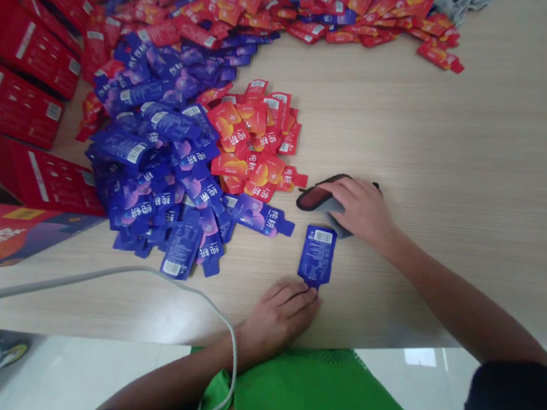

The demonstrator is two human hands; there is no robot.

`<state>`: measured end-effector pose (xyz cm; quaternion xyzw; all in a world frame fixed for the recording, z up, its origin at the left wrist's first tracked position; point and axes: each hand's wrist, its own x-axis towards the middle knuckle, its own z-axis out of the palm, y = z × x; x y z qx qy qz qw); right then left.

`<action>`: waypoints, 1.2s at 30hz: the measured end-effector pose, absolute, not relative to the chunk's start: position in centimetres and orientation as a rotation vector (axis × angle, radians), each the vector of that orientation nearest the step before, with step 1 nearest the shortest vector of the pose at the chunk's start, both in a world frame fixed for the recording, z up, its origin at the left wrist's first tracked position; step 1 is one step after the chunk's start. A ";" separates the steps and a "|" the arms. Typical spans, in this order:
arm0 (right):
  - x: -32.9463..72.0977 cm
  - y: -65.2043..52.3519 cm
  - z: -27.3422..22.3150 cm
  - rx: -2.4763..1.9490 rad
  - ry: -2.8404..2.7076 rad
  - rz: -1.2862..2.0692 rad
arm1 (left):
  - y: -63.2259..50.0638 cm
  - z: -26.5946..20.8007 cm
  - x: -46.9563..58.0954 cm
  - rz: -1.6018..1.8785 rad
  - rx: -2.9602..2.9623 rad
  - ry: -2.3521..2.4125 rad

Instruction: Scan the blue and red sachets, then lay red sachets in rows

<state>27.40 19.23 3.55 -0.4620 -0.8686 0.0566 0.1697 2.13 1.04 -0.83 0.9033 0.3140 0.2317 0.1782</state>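
A single blue pouch [317,254] lies flat on the table, barcode side up, with its narrow neck toward me. My left hand [284,313] rests by the front edge, its closed fingertips pressing on that neck. Just above the pouch, my right hand [361,210] is closed over a dark-rimmed pad with a reddish-brown face [313,199]. Grey cloth [335,218] shows under its fingers; whether pad and cloth are one piece I cannot tell. To the left lie a heap of blue pouches [157,169] and a smaller group of red-orange pouches [261,143].
A long mixed pile of pouches [259,8] runs along the table's far side. Red boxes [15,97] stand at the left. A grey cable [144,270] crosses the front left. Crumpled grey cloth [459,1] lies at the far edge.
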 end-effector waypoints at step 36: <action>25.6 10.5 1.4 -1.146 -2.586 0.525 | 0.8 -1.0 2.3 0.656 2.477 0.927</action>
